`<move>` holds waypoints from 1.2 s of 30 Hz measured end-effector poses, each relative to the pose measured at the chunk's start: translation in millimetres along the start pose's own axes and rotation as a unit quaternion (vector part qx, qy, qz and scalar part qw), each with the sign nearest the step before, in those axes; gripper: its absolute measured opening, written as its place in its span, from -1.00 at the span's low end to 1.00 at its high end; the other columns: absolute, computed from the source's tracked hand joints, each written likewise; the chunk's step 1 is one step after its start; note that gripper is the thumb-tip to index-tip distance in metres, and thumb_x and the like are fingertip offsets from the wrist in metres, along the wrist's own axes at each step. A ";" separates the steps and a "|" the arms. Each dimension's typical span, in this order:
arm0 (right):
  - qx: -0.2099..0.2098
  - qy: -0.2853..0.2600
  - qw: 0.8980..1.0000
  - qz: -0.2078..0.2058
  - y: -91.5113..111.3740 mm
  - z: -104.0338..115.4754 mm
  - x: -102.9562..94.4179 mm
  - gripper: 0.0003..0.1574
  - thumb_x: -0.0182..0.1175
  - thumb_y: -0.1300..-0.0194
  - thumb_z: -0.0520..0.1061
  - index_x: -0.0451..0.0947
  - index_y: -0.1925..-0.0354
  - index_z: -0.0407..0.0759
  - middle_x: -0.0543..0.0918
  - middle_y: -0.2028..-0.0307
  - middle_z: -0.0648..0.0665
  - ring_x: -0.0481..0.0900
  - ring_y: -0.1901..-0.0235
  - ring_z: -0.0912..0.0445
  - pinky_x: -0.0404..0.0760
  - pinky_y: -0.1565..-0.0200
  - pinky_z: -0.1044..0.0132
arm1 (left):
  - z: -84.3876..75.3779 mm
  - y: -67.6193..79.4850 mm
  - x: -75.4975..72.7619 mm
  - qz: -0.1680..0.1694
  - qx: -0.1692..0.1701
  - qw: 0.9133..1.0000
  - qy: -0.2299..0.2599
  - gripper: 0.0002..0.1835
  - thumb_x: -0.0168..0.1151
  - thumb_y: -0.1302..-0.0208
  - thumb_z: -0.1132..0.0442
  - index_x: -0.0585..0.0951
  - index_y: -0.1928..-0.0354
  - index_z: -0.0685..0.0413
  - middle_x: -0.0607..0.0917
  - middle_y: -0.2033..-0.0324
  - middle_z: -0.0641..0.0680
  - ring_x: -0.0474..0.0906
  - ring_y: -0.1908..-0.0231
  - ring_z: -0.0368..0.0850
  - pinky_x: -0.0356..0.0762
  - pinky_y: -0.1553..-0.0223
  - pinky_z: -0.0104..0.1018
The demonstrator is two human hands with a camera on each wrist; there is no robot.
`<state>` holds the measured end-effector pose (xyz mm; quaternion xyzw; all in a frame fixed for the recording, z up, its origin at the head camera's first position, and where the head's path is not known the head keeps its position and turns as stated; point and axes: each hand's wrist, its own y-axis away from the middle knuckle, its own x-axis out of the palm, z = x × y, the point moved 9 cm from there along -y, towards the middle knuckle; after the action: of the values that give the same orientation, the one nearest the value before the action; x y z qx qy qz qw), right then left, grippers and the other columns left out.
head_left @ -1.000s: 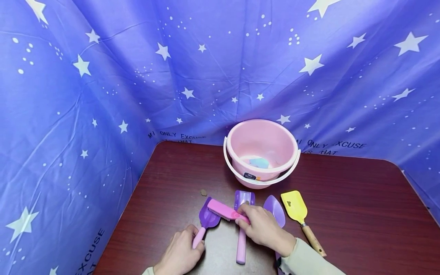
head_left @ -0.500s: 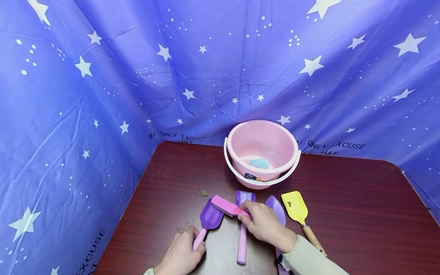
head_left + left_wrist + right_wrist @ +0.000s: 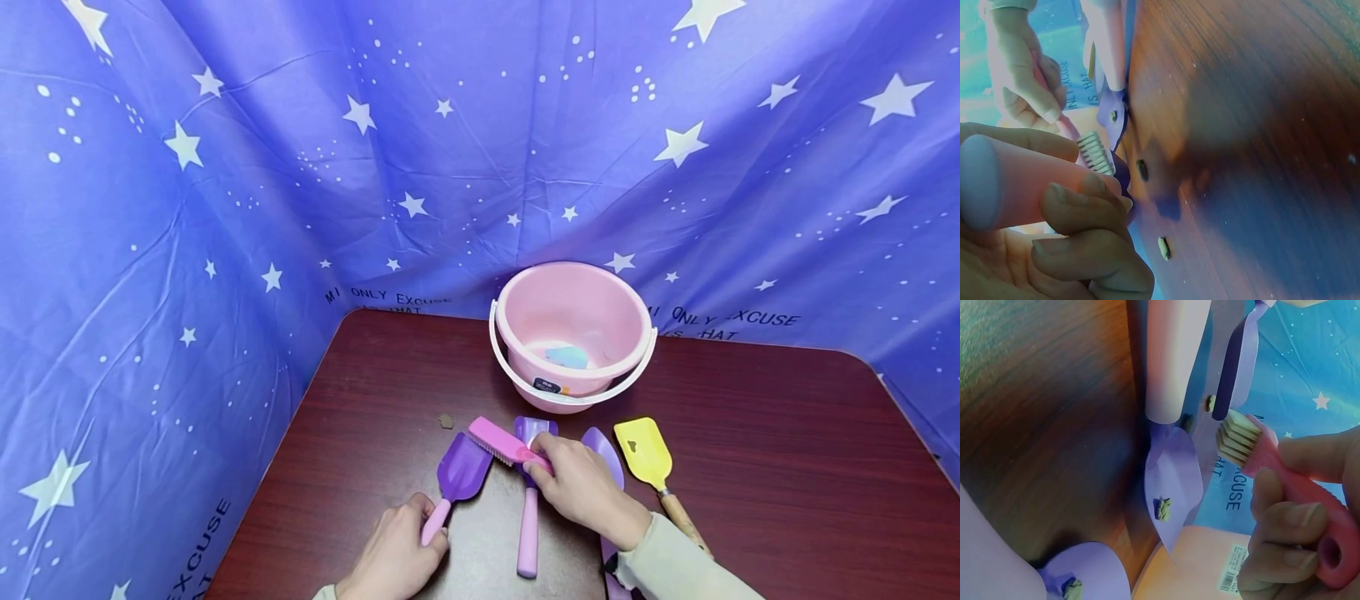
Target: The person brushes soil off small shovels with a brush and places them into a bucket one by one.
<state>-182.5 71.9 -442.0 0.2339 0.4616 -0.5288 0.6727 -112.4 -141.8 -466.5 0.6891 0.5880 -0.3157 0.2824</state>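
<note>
Pink bristle brush (image 3: 495, 440) appeared in the head view on the near side of the pink bucket (image 3: 576, 310), the right hand (image 3: 583, 490) gripping its handle. Its head slanted over the right edge of the dark purple scoop (image 3: 462, 471), bristles downward; contact could not be judged. The left hand (image 3: 397, 546) held that scoop by its pink handle nearer the wearer than the bucket, probably to steady it against the brush. On the bucket's near side also lay a purple shovel (image 3: 528, 533), a purple trowel (image 3: 602, 444) and, rightmost, a yellow scoop (image 3: 647, 454), handles toward the wearer (likely for easy reach). One brown fragment (image 3: 446, 422) sat left of the bucket's front. The bucket's dark label (image 3: 547, 385) was too small to read; beside and behind the bucket, the starry backdrop (image 3: 420, 150) showed "ONLY EXCUSE".

From the left wrist, curled fingers wrapped the scoop handle closely, with the bristles beyond it, facing the tabletop. Two small dark bits (image 3: 1164, 248) lay there, nearer the camera than the bucket.

From the right wrist, fingers and thumb closed round the brush handle, perhaps to guide its angle. The bristles showed just beside the scoop's edge, above the bucket in that view. A barcode sticker (image 3: 1232, 569) marked the bucket, its print illegible; "XCUSE" showed on the backdrop.
</note>
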 end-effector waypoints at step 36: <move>-0.072 -0.025 0.995 0.066 10.7 22.8 13.6 -0.85 0.32 -0.16 0.01 0.54 0.30 0.09 0.41 0.54 0.23 0.34 0.57 0.32 0.33 0.55 0.37 | 1.4 1.1 0.3 0.008 -0.009 1.000 0.005 -0.85 0.27 0.02 0.22 0.48 0.41 -0.09 0.41 0.69 -0.18 0.33 0.64 -0.32 0.28 0.58 -0.37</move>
<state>-163.9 50.5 -445.1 0.2010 0.4651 -0.4544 0.7327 -111.4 -142.8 -467.6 0.6929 0.5867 -0.3049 0.2877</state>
